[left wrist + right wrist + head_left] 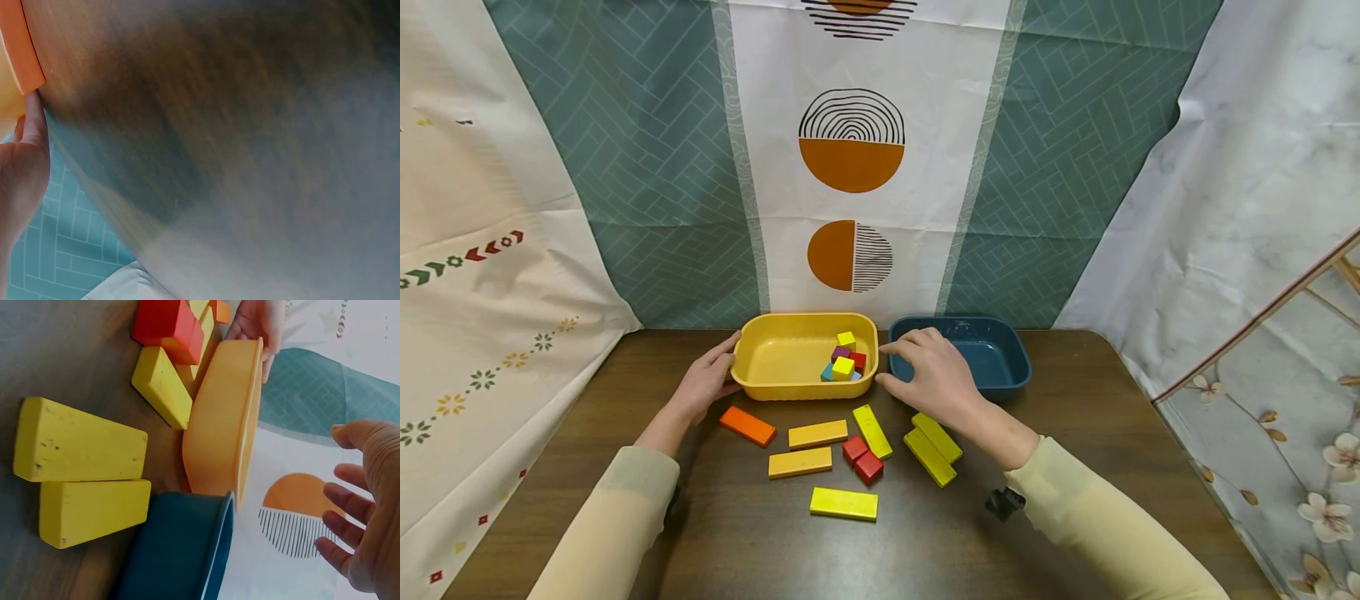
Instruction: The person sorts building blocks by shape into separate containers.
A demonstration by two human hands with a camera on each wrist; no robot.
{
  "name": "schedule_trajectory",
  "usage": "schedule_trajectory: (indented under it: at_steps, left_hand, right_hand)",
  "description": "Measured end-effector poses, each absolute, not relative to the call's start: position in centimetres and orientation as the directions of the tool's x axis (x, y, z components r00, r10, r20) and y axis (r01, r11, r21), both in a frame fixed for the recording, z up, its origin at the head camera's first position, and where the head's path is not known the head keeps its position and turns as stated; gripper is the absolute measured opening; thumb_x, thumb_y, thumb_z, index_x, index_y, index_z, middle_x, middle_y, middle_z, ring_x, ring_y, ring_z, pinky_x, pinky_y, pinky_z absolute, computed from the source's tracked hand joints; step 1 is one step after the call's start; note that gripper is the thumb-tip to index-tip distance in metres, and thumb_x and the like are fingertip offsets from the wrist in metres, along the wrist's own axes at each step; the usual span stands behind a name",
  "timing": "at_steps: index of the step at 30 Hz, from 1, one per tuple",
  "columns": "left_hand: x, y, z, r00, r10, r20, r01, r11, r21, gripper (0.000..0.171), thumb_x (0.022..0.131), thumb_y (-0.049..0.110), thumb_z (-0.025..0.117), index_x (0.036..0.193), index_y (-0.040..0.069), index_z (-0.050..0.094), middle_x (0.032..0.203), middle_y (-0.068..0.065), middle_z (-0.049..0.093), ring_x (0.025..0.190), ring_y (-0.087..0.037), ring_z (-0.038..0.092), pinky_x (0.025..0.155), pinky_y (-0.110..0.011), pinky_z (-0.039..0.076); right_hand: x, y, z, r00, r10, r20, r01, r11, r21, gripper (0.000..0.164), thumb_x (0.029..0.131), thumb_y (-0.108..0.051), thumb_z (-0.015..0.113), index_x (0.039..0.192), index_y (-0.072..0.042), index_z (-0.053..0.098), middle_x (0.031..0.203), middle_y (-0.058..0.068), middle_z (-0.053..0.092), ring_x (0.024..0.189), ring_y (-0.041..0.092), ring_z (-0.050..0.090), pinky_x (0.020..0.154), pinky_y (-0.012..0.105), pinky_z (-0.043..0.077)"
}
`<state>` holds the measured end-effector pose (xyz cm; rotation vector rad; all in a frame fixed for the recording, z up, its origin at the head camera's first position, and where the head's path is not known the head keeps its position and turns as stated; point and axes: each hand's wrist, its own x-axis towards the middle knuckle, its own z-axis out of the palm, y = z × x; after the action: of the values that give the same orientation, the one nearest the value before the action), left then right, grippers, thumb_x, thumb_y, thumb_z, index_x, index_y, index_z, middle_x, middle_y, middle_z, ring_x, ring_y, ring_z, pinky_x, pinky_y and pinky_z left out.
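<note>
The left hand [703,383] touches the yellow tub [782,362] with straight fingers; the right hand [942,379] has loose, spread fingers near its other end; little blocks [843,369] sit inside, nearer those fingers.

In the head view, part of the blue tray [992,360] was covered by the right hand [934,377], a teal cube [827,374] was partly hidden by a yellow cube [843,368], and both sleeves [602,521] were cut off below. In the left wrist view, the left hand [700,385] was cropped by the left edge, a fingertip was concealed behind the orange block [22,50], itself cut off at the corner, and the worktop [219,137] was blurred. In the right wrist view, the inside of the yellow tray [219,412] was hidden by its wall, and the blue tray was cropped below.
</note>
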<state>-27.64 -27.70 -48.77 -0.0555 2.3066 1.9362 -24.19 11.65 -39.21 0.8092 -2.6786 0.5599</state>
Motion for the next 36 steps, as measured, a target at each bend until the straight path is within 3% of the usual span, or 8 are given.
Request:
schedule_trajectory:
  at_steps: [17, 36]
  left_hand:
    - [-27.4, -27.6, -48.5, -0.991, 0.056, -0.121, -0.109, 0.192, 0.975, 0.057, 0.110, 0.024, 0.034, 0.165, 0.024, 0.019, 0.169, -0.016, 0.016, 0.139, -0.043, 0.042, 0.107, -0.054, 0.042]
    - [-27.4, -27.6, -48.4, -0.992, 0.053, -0.118, -0.105, 0.201, 0.974, 0.058, 0.109, 0.023, 0.035, 0.165, 0.023, 0.020, 0.169, -0.015, 0.016, 0.139, -0.042, 0.042, 0.106, -0.053, 0.043]
  right_hand:
    - [-20.4, 11.5, -42.3, -0.783, -0.576, 0.234, -0.621, 0.744, -0.246, 0.041, 0.083, -0.045, 0.082, 0.116, -0.020, 0.078, 0.110, -0.004, 0.070, 0.109, 0.017, 0.054, 0.090, 0.037, 0.052]
    - [-18.7, 11.1, -45.8, -0.787, -0.611, 0.091, -0.616, 0.765, -0.187, 0.044, 0.081, -0.058, 0.079, 0.108, -0.023, 0.079, 0.108, -0.006, 0.067, 0.103, 0.015, 0.051, 0.085, 0.033, 0.051]
